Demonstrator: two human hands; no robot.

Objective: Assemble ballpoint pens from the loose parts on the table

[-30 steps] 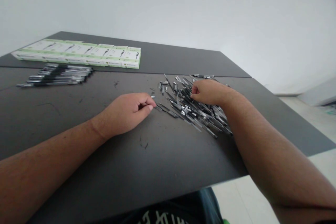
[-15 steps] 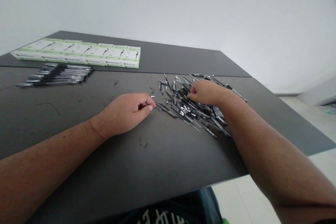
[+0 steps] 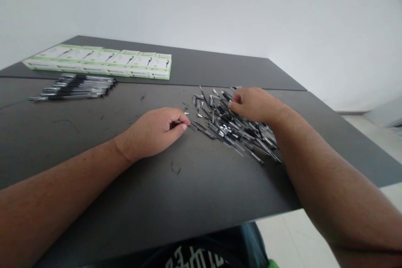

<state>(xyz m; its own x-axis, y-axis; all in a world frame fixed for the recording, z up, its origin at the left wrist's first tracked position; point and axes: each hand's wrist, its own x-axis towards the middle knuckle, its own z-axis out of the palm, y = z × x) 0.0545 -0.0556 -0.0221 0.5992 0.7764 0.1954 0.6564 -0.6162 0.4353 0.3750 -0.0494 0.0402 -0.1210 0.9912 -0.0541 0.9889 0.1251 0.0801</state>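
Note:
A loose pile of pen parts (image 3: 232, 134), with dark barrels, clear tubes and small silver tips, lies right of the middle of the table. My right hand (image 3: 254, 104) is over the back of this pile, its fingers curled and thumb close to the index finger. Whatever it may grip is hidden. Left of the pile, my left hand (image 3: 161, 130) rests low over the table with thumb and index finger pinched together. A silver cone tip (image 3: 186, 113) shows just beyond its knuckles; I cannot tell whether the hand holds it.
Several black-and-clear pens (image 3: 75, 87) lie side by side at the left. Behind them stands a row of white and green boxes (image 3: 125, 65) on the far table section. Dark scraps (image 3: 176, 169) are scattered on the grey table (image 3: 201, 188). Its front edge is close to my body.
My right hand has moved slightly toward the back of the pile. The left hand keeps its pinched pose in about the same place. The whole view has shifted a little.

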